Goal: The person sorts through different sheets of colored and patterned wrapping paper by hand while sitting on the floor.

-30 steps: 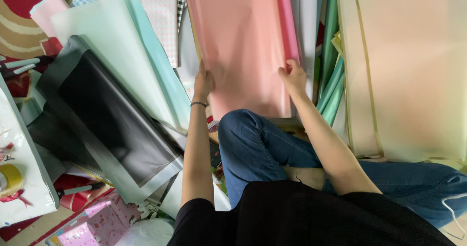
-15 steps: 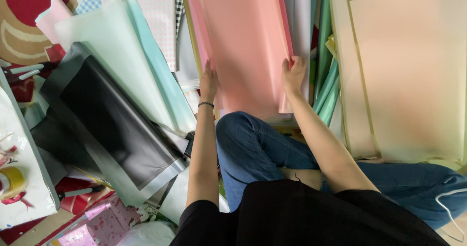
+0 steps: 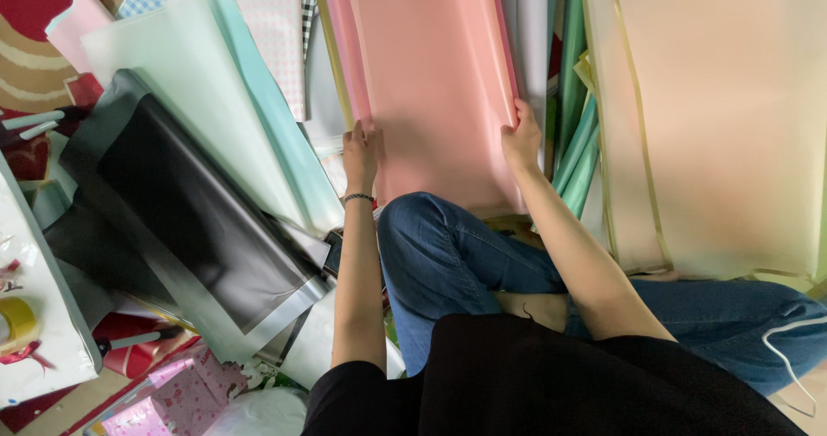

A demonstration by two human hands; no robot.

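A stack of pink wrapping sheets (image 3: 435,83) lies on the floor straight ahead, running away from my knee. My left hand (image 3: 361,153) rests flat on the stack's left edge, fingers together. My right hand (image 3: 520,134) grips the right edge, thumb over the top sheet. A thin bracelet circles my left wrist. My bent leg in blue jeans (image 3: 448,264) sits just below the sheets.
A black sheet with a grey border (image 3: 194,221) and pale mint sheets (image 3: 198,91) fan out on the left. A cream sheet with a gold border (image 3: 715,117) lies on the right, green rolls (image 3: 575,143) beside it. A pink patterned box (image 3: 168,397) and a tape roll (image 3: 15,322) sit lower left.
Both hands have slid further up the sides of the pink sheets, away from my body. The right hand now grasps the right edge.
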